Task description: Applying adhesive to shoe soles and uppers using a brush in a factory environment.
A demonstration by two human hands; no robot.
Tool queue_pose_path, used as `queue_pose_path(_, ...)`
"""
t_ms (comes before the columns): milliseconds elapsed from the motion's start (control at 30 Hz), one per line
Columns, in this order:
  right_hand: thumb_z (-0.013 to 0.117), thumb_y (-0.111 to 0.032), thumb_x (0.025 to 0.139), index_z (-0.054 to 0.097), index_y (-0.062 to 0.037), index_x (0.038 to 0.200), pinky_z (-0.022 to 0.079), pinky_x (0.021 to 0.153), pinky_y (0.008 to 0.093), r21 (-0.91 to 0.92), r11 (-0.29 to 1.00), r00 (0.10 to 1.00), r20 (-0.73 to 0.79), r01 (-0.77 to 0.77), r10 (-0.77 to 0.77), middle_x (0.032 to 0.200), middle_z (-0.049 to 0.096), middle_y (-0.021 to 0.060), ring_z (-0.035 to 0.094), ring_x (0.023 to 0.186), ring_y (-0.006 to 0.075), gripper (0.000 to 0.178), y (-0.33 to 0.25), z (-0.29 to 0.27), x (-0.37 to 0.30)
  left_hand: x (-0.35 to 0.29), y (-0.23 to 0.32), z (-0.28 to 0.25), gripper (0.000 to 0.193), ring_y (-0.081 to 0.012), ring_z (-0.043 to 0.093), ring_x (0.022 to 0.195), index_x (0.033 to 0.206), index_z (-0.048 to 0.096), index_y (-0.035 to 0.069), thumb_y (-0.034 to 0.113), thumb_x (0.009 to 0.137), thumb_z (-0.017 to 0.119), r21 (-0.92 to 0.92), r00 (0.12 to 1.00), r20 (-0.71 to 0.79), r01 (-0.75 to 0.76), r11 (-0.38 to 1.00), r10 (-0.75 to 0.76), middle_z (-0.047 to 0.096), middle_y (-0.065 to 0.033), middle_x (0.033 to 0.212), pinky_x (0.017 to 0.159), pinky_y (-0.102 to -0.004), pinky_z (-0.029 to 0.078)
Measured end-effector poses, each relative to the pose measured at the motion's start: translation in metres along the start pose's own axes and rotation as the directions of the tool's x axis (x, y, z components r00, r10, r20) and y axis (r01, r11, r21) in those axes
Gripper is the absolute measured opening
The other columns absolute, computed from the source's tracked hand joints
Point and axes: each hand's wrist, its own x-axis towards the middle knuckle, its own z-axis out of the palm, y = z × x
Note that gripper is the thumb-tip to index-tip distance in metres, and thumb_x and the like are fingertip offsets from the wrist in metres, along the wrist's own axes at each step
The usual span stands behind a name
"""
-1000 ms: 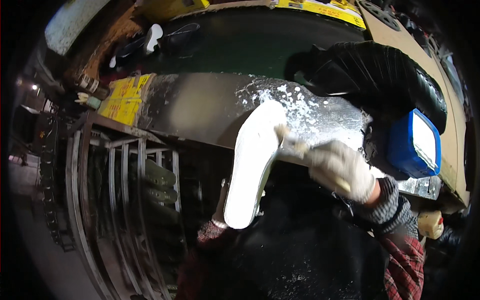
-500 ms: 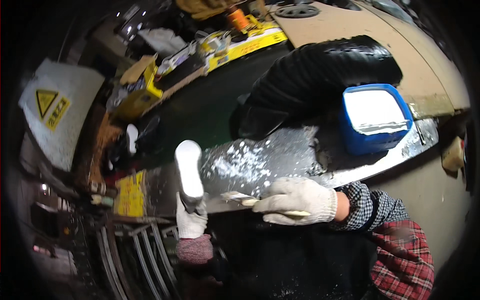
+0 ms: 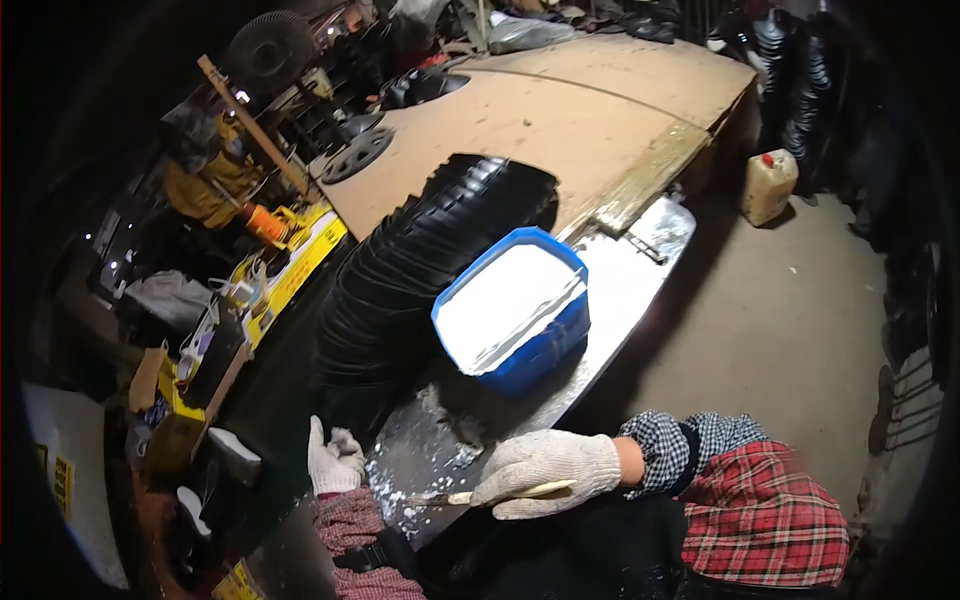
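Note:
My right hand point(image 3: 545, 472), in a pale knitted glove, grips a brush point(image 3: 460, 497) by its light handle, bristles pointing left above a white-spattered metal bench point(image 3: 405, 440). My left hand point(image 3: 335, 462), gloved too, is beside the lower end of a curved stack of overlapping black pieces point(image 3: 400, 270). Its thumb stands apart, its other fingers are partly bent, and nothing shows in it. A white-faced shoe sole point(image 3: 235, 457) lies left of that hand, with another white sole point(image 3: 193, 510) nearer me. A blue cut-open tub point(image 3: 535, 355) of white paste stands beyond my right hand.
Yellow boxes point(image 3: 300, 268) line the left side, holding loose items. A tan board table point(image 3: 560, 115) is at the back with a black wheel-like disc point(image 3: 357, 155). A jerrycan point(image 3: 770, 188) with a red cap stands on the floor at right.
My left hand has let go of the white-faced sole, which now lies to the left, and has moved over to the black stack. The view has swung right. My right hand still holds the brush.

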Motion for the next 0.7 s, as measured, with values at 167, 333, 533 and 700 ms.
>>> queue_pose_path(167, 0.067, -0.018, 0.092, 0.064, -0.0075, 0.115, 0.051, 0.071, 0.0387, 0.033, 0.999, 1.000, -0.025, -0.015, 0.016, 0.089, 0.061, 0.0117, 0.061, 0.082, 0.0299, 0.026, -0.003, 0.004, -0.014, -0.108, -0.031, 0.022, 0.030, -0.0079, 0.040, 0.055, 0.098, 0.056, 0.013, 0.042, 0.093, 0.064, 0.421, 0.568, -0.076, -0.727, 0.543, 0.819, 0.043, 0.0017, 0.067, 0.048, -0.0236, 0.035)
queue_pose_path(333, 0.062, -0.023, 0.095, 0.063, -0.0029, 0.113, 0.051, 0.080, 0.0392, 0.124, 0.984, 0.989, 0.089, -0.126, 0.116, 0.099, 0.065, 0.0148, 0.063, 0.091, 0.0319, 0.027, -0.009, 0.010, -0.014, -0.213, 0.031, -0.067, 0.027, -0.0124, 0.049, 0.049, 0.112, 0.063, -0.002, 0.019, 0.095, 0.063, 0.663, -0.063, 0.519, -0.599, -0.448, 0.852, 0.066, -0.0098, 0.085, 0.042, -0.0227, 0.041)
queue_pose_path(533, 0.062, -0.024, 0.095, 0.063, -0.0034, 0.112, 0.051, 0.082, 0.0393, 0.170, 0.979, 0.977, 0.198, -0.114, 0.080, 0.100, 0.066, 0.0142, 0.063, 0.093, 0.0316, 0.027, 0.002, 0.052, 0.004, -0.285, 0.006, -0.104, 0.025, -0.0196, 0.055, 0.058, 0.095, 0.065, 0.001, 0.024, 0.097, 0.058, 0.841, 0.526, 0.480, -0.048, -0.539, 0.702, 0.061, -0.0107, 0.075, 0.054, -0.0363, 0.046)
queue_pose_path(700, 0.062, -0.027, 0.095, 0.062, -0.0039, 0.114, 0.051, 0.084, 0.0405, 0.160, 0.979, 0.962, 0.260, -0.125, 0.080, 0.104, 0.066, 0.0151, 0.063, 0.095, 0.0334, 0.030, 0.005, 0.075, 0.012, -0.262, 0.041, -0.165, 0.024, -0.0254, 0.062, 0.067, 0.102, 0.066, 0.003, 0.024, 0.097, 0.054, 0.953, 0.694, 0.237, -0.030, -0.301, 0.680, 0.064, -0.0125, 0.082, 0.063, -0.0435, 0.050)
